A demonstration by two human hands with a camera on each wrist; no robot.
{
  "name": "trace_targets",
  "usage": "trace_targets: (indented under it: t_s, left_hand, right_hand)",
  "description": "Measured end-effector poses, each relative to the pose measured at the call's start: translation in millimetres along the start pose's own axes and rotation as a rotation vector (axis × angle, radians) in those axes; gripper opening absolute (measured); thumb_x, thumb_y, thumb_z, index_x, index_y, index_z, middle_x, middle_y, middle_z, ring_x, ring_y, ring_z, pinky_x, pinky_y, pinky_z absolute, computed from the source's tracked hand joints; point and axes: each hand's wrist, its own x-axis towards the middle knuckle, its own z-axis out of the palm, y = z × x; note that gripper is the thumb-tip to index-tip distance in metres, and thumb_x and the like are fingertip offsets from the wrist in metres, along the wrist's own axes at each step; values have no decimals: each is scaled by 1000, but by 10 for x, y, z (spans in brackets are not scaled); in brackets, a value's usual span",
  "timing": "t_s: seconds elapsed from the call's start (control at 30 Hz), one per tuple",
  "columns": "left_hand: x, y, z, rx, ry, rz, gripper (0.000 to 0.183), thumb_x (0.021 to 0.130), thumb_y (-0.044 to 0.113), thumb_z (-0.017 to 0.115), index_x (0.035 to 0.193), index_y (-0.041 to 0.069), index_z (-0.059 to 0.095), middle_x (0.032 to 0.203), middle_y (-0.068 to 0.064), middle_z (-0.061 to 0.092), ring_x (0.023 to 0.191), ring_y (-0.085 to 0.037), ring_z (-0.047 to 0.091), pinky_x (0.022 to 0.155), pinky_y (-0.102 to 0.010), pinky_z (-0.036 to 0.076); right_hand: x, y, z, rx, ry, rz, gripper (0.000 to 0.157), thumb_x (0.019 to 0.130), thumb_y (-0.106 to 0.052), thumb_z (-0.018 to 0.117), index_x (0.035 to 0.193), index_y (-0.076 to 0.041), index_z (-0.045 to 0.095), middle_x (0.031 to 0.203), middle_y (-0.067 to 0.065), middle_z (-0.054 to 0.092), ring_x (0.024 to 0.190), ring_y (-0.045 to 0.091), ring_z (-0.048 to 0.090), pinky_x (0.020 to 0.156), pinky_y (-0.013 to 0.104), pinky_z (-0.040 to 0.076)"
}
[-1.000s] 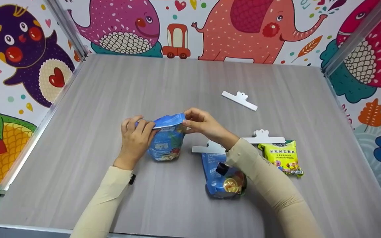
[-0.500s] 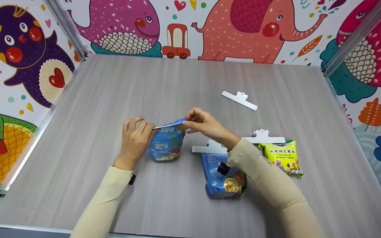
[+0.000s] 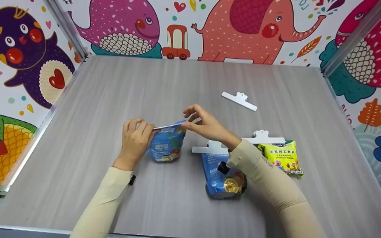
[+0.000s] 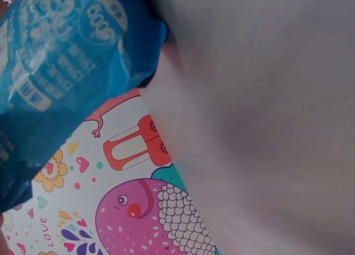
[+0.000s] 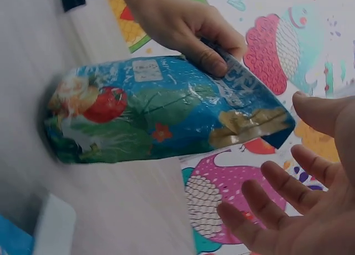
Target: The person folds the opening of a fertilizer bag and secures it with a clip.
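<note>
A blue printed pouch stands upright on the table, its top edge folded over. My left hand pinches that fold at the left end, thumb on the front face in the right wrist view. At the other end my right hand is held with fingers spread and apart, the thumb tip close by the pouch's corner. The right wrist view shows the right hand holding nothing, beside the pouch. Only the pouch's back fills the left wrist view; the left hand is mostly outside it.
Another blue pouch lies under my right forearm with a white clip on its top. Right of it, a yellow packet has its own white clip. A loose white clip lies farther back. Patterned walls border the table.
The pouch's blue top flap has folded down behind the front edge. My right fingers have let go of the corner and spread upward. The left hand keeps its hold.
</note>
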Motion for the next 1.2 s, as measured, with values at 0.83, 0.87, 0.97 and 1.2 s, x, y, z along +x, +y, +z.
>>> trace_targets:
  t_s: [0.83, 0.87, 0.97, 1.2]
  left_hand:
    - [8, 6, -6, 5, -14, -10, 36, 105, 32, 48, 89, 3, 61, 80, -11, 60, 87, -32, 55, 78, -48, 39]
    - [8, 6, -5, 5, -14, -12, 36, 105, 32, 49, 89, 3, 61, 80, -11, 60, 87, -32, 55, 78, -48, 40]
    - [11, 6, -5, 5, -16, -15, 35, 105, 31, 49, 88, 3, 61, 79, -11, 60, 86, -33, 55, 77, -48, 40]
    - [25, 12, -8, -2, -20, -22, 33, 106, 29, 48, 88, 4, 60, 78, -11, 58, 86, -34, 55, 77, -49, 40]
  right_hand:
    - [24, -95, 432, -778, 182, -471, 29, 96, -22, 68, 118, -4, 61, 114, 13, 61, 102, 30, 56, 87, 44, 48]
    - [24, -83, 450, -822, 195, -482, 28, 96, -22, 68, 117, -5, 62, 113, 12, 61, 101, 29, 56, 86, 43, 48]
    - [20, -54, 495, -917, 222, -509, 25, 96, -22, 68, 116, -8, 63, 111, 9, 62, 98, 27, 55, 84, 43, 47]
    - [21, -16, 545, -1059, 250, -544, 25, 97, -23, 67, 119, -12, 62, 107, 5, 62, 91, 24, 55, 86, 43, 46]
